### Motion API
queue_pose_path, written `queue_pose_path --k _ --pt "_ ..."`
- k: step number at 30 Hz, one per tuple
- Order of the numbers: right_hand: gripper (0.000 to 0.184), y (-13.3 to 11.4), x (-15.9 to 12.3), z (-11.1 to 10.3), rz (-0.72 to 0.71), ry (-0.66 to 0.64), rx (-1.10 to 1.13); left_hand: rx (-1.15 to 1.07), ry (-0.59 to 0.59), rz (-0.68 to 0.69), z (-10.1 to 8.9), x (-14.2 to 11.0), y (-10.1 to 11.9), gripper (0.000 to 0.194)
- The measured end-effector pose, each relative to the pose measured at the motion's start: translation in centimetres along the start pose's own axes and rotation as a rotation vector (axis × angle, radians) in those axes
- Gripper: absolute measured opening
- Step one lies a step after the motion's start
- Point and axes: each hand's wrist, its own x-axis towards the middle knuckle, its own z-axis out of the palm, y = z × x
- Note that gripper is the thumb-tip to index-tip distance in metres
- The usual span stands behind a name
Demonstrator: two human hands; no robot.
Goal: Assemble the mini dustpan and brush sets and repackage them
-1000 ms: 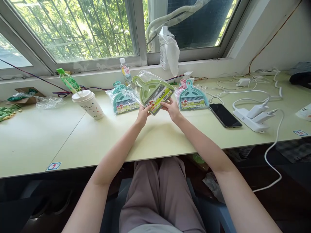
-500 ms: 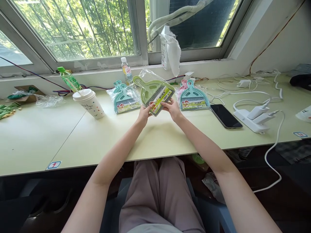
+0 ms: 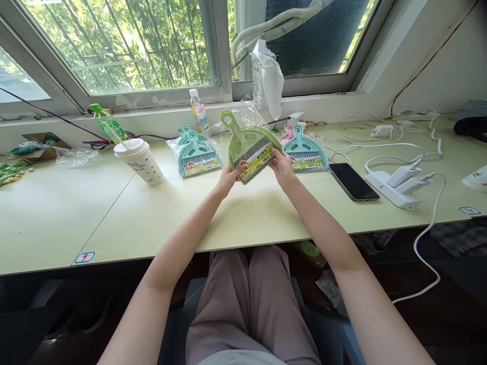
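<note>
A green mini dustpan-and-brush set (image 3: 248,143) in a clear plastic bag is held up above the pale green table (image 3: 160,218). My left hand (image 3: 229,178) pinches its lower left corner and my right hand (image 3: 282,165) grips its lower right edge near the label. The handle points up and slightly left. A teal set in a bag (image 3: 197,153) lies on the table left of it. Another teal set (image 3: 304,150) lies to the right, with a pink one partly hidden behind it.
A paper cup with a lid (image 3: 140,160) stands at the left, a green bottle (image 3: 107,123) and a small bottle (image 3: 197,109) by the window sill. A black phone (image 3: 353,181), a white power strip (image 3: 394,187) with chargers and white cables lie at the right.
The green set has turned more upright and shifted to the right. My right hand has moved right and a little up along its lower edge; the left hand followed.
</note>
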Motion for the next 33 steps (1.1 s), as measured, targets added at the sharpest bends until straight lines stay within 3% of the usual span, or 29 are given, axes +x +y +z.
queue_pose_path --k 5,25,29,33 --pt "0.039 -0.21 -0.22 -0.08 0.025 0.073 0.091 0.096 -0.034 0.014 -0.43 0.46 -0.72 0.056" --pt "0.045 0.29 0.03 -0.34 0.051 0.096 0.042 0.096 -0.078 0.025 -0.55 0.39 -0.73 0.066" --pt "0.047 0.29 0.02 -0.2 0.015 0.046 0.092 0.092 -0.041 0.017 -0.5 0.39 -0.77 0.061" --pt "0.045 -0.1 -0.5 0.49 -0.028 -0.085 0.162 0.052 0.001 0.024 -0.64 0.38 -0.24 0.058"
